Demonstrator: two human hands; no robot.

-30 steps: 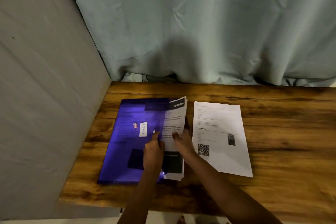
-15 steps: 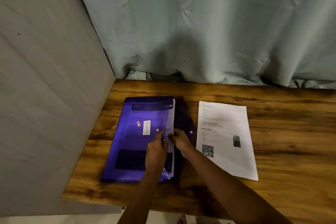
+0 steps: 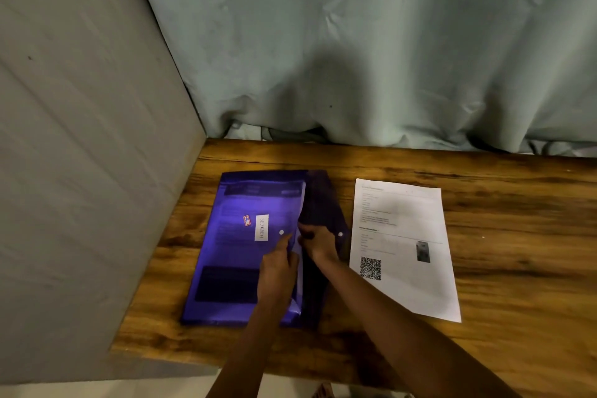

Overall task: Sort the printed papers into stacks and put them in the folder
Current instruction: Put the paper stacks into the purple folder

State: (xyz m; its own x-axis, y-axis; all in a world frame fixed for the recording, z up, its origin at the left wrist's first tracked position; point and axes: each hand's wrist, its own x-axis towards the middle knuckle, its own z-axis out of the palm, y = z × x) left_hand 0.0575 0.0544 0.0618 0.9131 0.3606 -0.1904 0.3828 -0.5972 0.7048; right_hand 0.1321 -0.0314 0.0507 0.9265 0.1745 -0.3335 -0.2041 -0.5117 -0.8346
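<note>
Both hands at the open edge of the purple folder (image 3: 232,255) — papers mostly inside.

The folder lies flat on the wooden table (image 3: 504,236), its dark flap (image 3: 323,203) spread open to the right; the stack of papers (image 3: 302,203) sits within, a thin white edge showing along the opening; the right hand (image 3: 319,244) curls its fingers on that edge, over the flap; the left hand (image 3: 277,271) rests on the cover beside it — whether it pinches the cover I cannot tell; a loose sheet (image 3: 403,249) with a QR code lies just right of the flap.

Bare left hand (image 3: 277,271), bare right hand (image 3: 318,244)
</note>
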